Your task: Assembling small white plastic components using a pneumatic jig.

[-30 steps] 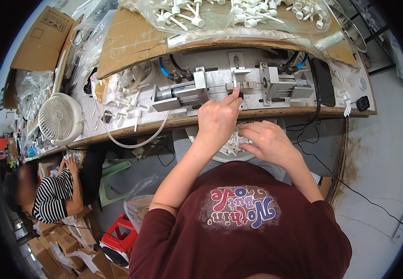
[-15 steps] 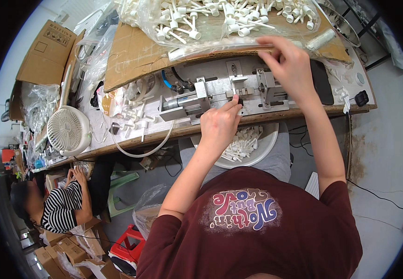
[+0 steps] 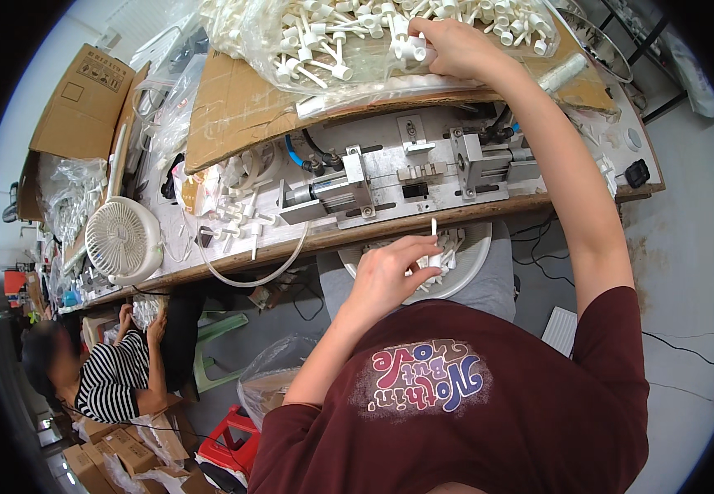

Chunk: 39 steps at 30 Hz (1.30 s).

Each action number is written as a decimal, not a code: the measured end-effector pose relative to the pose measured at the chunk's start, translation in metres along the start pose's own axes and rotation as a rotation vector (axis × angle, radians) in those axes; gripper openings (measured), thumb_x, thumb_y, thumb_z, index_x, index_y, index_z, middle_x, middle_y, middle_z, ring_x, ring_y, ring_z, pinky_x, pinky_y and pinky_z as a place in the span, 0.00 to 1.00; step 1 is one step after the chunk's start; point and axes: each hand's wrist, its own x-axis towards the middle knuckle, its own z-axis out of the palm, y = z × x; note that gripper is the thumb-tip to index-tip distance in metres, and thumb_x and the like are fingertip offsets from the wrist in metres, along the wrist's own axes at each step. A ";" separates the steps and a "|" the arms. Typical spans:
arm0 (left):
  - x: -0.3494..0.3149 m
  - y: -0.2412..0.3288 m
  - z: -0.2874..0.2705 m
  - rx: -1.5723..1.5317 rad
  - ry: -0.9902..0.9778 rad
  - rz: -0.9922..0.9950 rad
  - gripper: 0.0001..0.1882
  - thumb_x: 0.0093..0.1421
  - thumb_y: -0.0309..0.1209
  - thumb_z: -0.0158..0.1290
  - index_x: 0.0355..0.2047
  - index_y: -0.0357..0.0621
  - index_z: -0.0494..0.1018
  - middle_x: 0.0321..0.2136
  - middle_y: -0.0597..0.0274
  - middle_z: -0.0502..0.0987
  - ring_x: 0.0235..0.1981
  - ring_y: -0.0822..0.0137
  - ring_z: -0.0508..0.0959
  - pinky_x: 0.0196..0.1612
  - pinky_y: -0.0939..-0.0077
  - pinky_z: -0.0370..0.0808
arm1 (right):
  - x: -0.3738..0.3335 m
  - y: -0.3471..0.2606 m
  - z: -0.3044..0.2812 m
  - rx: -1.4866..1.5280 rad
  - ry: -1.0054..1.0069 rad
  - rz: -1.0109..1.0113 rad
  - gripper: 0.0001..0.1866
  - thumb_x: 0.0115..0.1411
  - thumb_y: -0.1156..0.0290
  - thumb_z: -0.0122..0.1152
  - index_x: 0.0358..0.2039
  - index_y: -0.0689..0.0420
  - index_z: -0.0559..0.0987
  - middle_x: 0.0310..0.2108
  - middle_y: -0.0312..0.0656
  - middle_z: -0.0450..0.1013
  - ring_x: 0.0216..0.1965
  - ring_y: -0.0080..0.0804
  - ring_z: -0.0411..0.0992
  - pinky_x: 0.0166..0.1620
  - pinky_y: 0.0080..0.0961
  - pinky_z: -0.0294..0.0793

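Observation:
My left hand (image 3: 392,270) is over the white basin (image 3: 484,265) on my lap, its thumb and fingers pinching a white plastic part with a thin stem (image 3: 434,260); the stem points up toward the table edge. Several similar white parts lie in the basin, partly hidden by the hand. My right hand (image 3: 461,51) reaches to the far side, its fingers closed round a white cup-ended part (image 3: 411,49) at the near edge of a heap of such parts (image 3: 357,20) in a clear plastic bag. Between my hands stands the metal clamping fixture (image 3: 416,173), touched by neither.
Cardboard (image 3: 233,115) lies under the bag behind the fixture. Left on the table are loose white parts (image 3: 246,218), a hose loop and a white fan (image 3: 123,239). A black pad (image 3: 638,173) sits at the right. A co-worker in a striped top (image 3: 118,375) sits at lower left.
My left hand has moved from the fixture down to the basin with a white part. My right hand has gone from beside the fixture to the heap and taken hold of a part.

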 end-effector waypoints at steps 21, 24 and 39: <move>0.035 0.032 -0.022 -0.117 0.564 0.089 0.23 0.52 0.19 0.63 0.50 0.39 0.76 0.46 0.54 0.79 0.41 0.65 0.81 0.43 0.74 0.81 | -0.129 -0.046 -0.002 1.675 0.047 0.263 0.09 0.58 0.70 0.66 0.36 0.60 0.79 0.21 0.29 0.71 0.17 0.14 0.65 0.21 0.14 0.62; 0.041 0.036 -0.025 -0.185 0.553 0.115 0.23 0.52 0.18 0.63 0.50 0.39 0.77 0.46 0.54 0.79 0.41 0.65 0.81 0.43 0.74 0.81 | -0.154 -0.064 0.010 1.868 -0.090 0.332 0.09 0.58 0.71 0.65 0.37 0.61 0.78 0.23 0.32 0.72 0.17 0.15 0.65 0.21 0.14 0.61; 0.032 -0.017 0.010 0.404 0.422 0.153 0.15 0.50 0.28 0.64 0.40 0.43 0.80 0.48 0.64 0.79 0.29 0.65 0.82 0.32 0.74 0.78 | -0.201 -0.066 0.030 1.604 0.361 0.395 0.10 0.60 0.73 0.66 0.40 0.61 0.77 0.31 0.36 0.77 0.25 0.16 0.71 0.31 0.14 0.70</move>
